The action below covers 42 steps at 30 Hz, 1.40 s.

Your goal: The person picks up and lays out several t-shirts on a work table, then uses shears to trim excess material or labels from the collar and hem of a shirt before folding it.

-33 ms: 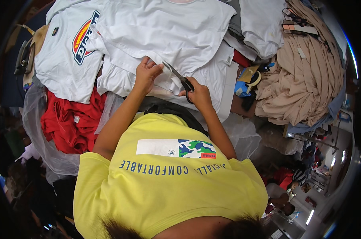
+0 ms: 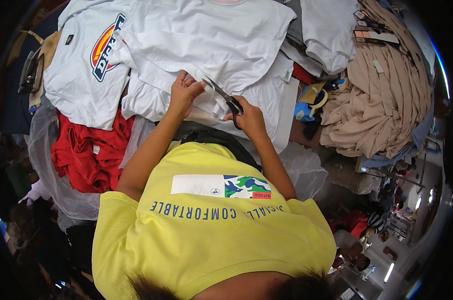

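One pair of scissors [image 2: 225, 98], two hands. Right hand [image 2: 248, 119] closed through the black handles; blades slightly parted over a white shirt [image 2: 221, 45], plain, at pile centre. Left hand [image 2: 184, 93] pinches its hem. One red pile [image 2: 89, 150], one beige pile [image 2: 381, 95].

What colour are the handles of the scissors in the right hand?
Black, as far as the head view shows: the scissors have dark handles in the right hand, with silvery blades.

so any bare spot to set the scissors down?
No bare tabletop shows. Flattest free patch: white shirt above the left hand and right hand holding scissors. Crowded right: tape roll, beige pile.
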Tool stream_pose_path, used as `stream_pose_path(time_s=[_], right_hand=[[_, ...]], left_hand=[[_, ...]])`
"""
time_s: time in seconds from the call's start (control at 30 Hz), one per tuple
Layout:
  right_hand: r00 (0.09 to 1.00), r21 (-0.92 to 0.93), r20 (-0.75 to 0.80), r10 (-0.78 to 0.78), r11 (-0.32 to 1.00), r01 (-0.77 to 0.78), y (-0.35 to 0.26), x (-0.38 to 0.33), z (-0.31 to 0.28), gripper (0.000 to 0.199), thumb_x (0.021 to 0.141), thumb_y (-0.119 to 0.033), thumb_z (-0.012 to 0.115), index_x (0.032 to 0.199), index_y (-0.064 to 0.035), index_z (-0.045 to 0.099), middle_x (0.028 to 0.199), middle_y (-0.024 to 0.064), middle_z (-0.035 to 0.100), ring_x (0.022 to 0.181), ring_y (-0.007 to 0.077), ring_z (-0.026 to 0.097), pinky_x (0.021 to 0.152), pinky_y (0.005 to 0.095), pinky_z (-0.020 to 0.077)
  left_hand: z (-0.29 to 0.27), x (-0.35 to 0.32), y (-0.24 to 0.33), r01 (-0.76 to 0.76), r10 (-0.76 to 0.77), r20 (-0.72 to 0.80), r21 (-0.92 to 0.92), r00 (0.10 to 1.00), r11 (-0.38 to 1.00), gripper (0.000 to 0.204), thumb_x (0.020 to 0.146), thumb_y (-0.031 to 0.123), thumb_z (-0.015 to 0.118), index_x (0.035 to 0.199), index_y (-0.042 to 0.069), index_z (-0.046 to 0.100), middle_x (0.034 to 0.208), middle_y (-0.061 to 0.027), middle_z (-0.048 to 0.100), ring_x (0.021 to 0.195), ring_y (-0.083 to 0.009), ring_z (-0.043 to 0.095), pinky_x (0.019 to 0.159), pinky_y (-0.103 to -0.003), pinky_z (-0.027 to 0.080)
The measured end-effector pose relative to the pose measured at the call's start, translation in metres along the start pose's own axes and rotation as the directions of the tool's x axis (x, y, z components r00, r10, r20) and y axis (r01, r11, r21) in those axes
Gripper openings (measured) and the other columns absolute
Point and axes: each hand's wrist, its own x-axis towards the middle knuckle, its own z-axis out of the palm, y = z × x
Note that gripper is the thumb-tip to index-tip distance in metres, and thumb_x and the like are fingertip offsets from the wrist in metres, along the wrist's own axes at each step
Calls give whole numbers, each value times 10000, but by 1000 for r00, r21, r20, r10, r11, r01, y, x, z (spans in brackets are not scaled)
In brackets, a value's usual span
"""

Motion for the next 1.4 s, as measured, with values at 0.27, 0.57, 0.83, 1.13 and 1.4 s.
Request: stream_pose_path(time_s=[0.27, 0.57, 0.83, 1.13, 1.4], right_hand=[[999, -11, 38, 23, 1000, -22, -7, 10, -1, 643, 537, -347, 813, 1069, -94, 555, 566, 67, 519, 520, 238, 564, 516, 331, 432], [1000, -73, 30, 9, 997, -7, -15, 10, -2, 655, 539, -381, 803, 1074, -103, 548, 578, 57, 512, 538, 247, 561, 531, 330, 439], [998, 13, 47, 39, 999, -40, -6, 11, 2, 609, 564, -333, 803, 1063, -92, 550, 638, 110, 583, 571, 241, 585, 539, 345, 439], [998, -85, 66, -6, 996, 12, -22, 19, -1, 619, 564, -315, 800, 1078, -83, 546, 655, 131, 592, 588, 246, 595, 558, 349, 446], [990, 49, 111, 87, 994, -93, -9, 23, 3, 644, 550, -368, 798, 1077, -89, 556, 647, 126, 594, 605, 260, 610, 577, 349, 459]], left_hand=[[10, -6, 6, -50, 50, 1, 11, 999, 999, 484, 751, -65, 606, 1174, 65, 408, 932, -64, 616, 820, -135, 603, 711, -260, 508], [1, 1, 3, -61, 61, 7, 12, 998, 998, 535, 734, -89, 598, 1203, 30, 369, 968, -106, 608, 843, -170, 613, 717, -271, 523], [6, -1, 6, -53, 53, 6, 22, 999, 998, 520, 748, -74, 606, 1196, 51, 373, 964, -89, 610, 832, -154, 609, 714, -274, 519], [-5, 5, 9, -59, 58, 19, 41, 998, 997, 495, 750, -65, 608, 1173, 42, 373, 990, -98, 598, 841, -158, 607, 720, -268, 515], [-5, 7, 16, -41, 41, -9, 33, 999, 999, 489, 759, -63, 602, 1175, 47, 372, 980, -85, 598, 860, -157, 602, 737, -279, 509]])
